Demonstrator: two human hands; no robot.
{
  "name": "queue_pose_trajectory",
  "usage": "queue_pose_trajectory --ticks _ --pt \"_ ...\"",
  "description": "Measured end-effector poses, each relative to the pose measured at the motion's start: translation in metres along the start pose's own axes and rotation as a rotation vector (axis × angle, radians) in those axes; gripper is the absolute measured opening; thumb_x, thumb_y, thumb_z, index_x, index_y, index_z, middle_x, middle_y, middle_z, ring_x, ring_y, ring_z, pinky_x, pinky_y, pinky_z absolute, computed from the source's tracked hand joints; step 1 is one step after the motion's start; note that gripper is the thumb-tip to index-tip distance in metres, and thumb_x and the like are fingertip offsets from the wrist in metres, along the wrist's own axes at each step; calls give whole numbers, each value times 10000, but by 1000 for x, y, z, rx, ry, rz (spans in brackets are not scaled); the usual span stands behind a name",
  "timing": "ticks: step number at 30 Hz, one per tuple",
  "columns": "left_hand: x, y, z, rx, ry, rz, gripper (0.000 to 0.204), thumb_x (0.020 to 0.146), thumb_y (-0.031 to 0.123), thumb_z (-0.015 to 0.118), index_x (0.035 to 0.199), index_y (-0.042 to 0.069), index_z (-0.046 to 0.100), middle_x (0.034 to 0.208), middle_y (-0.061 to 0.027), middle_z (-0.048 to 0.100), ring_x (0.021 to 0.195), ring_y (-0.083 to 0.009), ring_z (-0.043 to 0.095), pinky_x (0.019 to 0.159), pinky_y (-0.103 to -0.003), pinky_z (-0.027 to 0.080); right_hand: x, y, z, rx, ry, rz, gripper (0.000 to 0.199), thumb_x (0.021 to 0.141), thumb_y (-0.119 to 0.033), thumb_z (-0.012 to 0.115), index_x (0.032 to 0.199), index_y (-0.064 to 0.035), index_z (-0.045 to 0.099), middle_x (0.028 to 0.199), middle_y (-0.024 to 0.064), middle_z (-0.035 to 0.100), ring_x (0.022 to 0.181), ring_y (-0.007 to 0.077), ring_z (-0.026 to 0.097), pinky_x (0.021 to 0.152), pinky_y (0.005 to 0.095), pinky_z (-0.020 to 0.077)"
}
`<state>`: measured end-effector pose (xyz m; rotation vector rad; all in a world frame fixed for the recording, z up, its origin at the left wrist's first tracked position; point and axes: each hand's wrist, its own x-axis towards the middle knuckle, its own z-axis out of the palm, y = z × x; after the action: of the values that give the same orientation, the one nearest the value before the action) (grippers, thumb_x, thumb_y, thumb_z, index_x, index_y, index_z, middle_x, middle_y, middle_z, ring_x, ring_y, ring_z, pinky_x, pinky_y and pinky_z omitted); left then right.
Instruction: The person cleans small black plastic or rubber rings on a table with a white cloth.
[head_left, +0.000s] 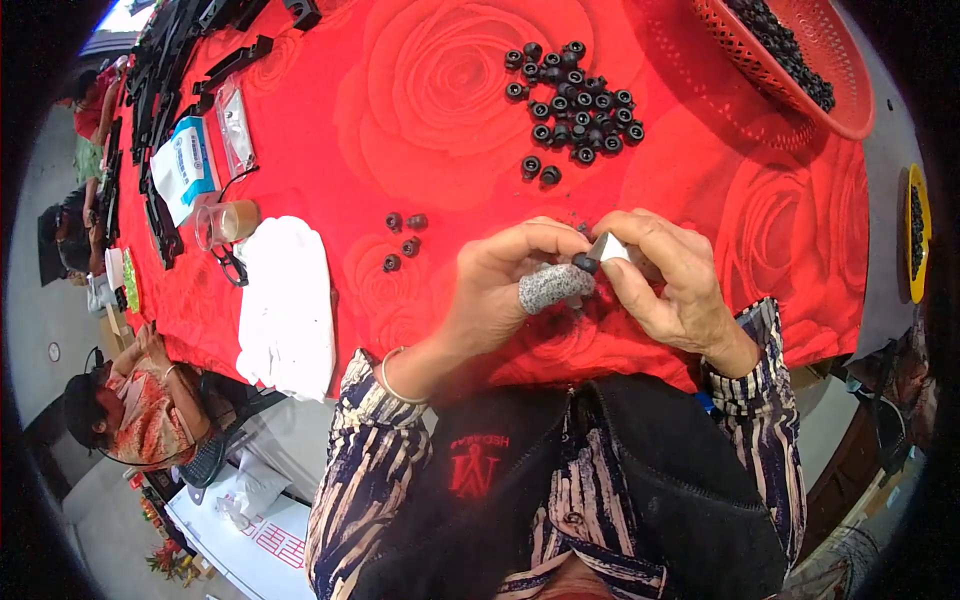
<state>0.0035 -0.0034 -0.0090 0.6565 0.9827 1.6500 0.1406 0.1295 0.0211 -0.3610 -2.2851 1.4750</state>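
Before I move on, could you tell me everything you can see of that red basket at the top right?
The red basket looks plastic, with openwork walls full of small holes and a rounded rim. It is open-topped and holds a mass of small black pieces. It appears to rest on the red rose-patterned tablecloth, near the table's right edge. The picture's top edge cuts it off, so its full shape is hidden. Neither the left hand nor the right hand touches it.

Bare red tablecloth (440, 130) opens through upper centre — black knobs (581, 118) crowd its right, red basket (852, 118) walls upper right, white cloth (285, 310) blocks centre left!
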Motion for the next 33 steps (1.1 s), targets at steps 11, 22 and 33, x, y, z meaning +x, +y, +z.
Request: queue_pose_trajectory --ticks 11,22,33 --pt "-2 2 1 -42 6 -95 238 871 61 603 1080 -41 549 986 -66 566 821 -110 592 694 -240 496 3 0 -2 -24 -24 -19 193 778 18 590 968 38 567 757 133 568 628 230 584 531 299 440" --pt "-1 3 5 -48 5 -61 242 863 39 604 1082 -46 543 1036 -66 518 912 -108 535 738 -235 482 2 1 -1 -43 4 -8 193 773 25 597 964 37 570 739 125 555 602 213 569 513 301 433" --pt "-2 0 5 -43 19 -75 261 868 66 608 1093 -42 535 1050 -66 509 902 -112 545 734 -231 477 2 5 0 -72 6 -47 190 767 38 593 956 31 575 733 124 554 590 213 565 501 305 428"
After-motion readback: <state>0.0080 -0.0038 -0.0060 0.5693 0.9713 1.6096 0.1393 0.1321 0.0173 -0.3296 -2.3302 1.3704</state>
